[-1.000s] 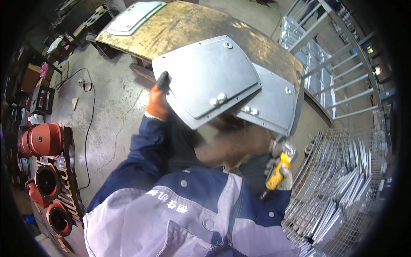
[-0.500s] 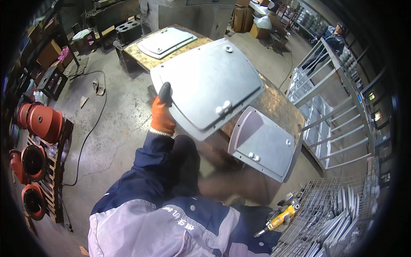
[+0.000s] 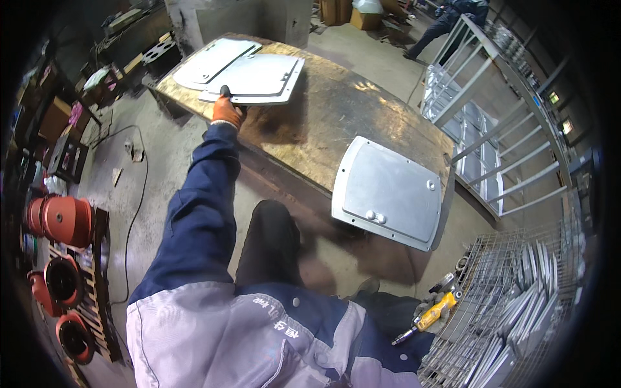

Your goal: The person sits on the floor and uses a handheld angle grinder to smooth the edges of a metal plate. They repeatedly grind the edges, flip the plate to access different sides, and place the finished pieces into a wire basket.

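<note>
At the far left end of the worktable (image 3: 330, 107), my left hand (image 3: 228, 111), in an orange glove with a dark thumb, grips the near edge of a grey metal cover plate (image 3: 262, 76). That plate overlaps a second cover plate (image 3: 208, 61) lying behind it. Low at the right, by my leg, my right hand (image 3: 445, 313), in a greyish glove, holds a yellow handheld power tool (image 3: 435, 312) with a narrow metal tip pointing down-left; its fingers are partly hidden. A third cover plate (image 3: 394, 187) lies on the table's near right end, slightly over the edge.
A wire basket (image 3: 482, 258) with several thin metal pieces stands at lower right. Beyond the table are a metal frame rack (image 3: 491, 97) and a person (image 3: 446, 29). Red round castings (image 3: 68, 220) sit on a pallet at left, near a black cable (image 3: 139, 213) on the floor.
The plate in my left hand has moved away from me, from raised above the table to its far left end, against the other plate. The power tool stays low at the right.
</note>
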Demonstrator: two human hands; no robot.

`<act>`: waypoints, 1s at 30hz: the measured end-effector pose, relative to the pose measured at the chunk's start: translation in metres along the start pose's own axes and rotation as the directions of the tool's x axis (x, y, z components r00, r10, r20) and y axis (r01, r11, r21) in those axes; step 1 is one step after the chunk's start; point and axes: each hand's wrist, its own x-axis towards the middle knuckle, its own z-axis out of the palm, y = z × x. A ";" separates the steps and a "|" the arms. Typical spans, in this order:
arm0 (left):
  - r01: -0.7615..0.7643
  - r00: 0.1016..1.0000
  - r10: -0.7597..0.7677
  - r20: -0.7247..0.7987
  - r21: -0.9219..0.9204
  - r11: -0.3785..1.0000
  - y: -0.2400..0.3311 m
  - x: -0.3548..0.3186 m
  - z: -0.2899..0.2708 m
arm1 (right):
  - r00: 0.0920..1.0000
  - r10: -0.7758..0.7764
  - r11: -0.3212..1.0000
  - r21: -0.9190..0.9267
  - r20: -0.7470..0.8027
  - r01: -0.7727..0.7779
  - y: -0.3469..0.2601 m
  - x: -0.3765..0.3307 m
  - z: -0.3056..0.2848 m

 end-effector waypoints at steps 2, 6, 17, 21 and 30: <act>0.364 0.931 -0.296 0.214 -0.619 0.696 -0.017 -0.014 0.012 | 0.998 -0.042 0.999 -0.014 -0.044 0.042 -0.003 0.004 0.006; 0.297 0.824 0.037 0.565 -0.488 0.821 -0.032 0.002 0.012 | 0.948 -0.106 0.989 -0.127 -0.300 0.071 -0.005 0.004 0.011; 0.930 0.346 -0.121 0.930 -0.323 0.174 0.208 -0.104 -0.085 | 0.947 -0.105 0.990 -0.118 -0.305 0.072 0.001 -0.004 -0.007; 0.973 0.223 -0.232 0.947 -0.230 -0.002 0.262 -0.182 -0.098 | 0.955 -0.107 0.993 0.026 -0.276 0.119 0.006 -0.003 -0.004; 0.997 0.073 -0.159 0.985 -0.065 0.052 0.277 -0.204 -0.081 | 0.773 -0.074 0.952 -0.275 -0.630 -0.133 0.033 0.005 0.012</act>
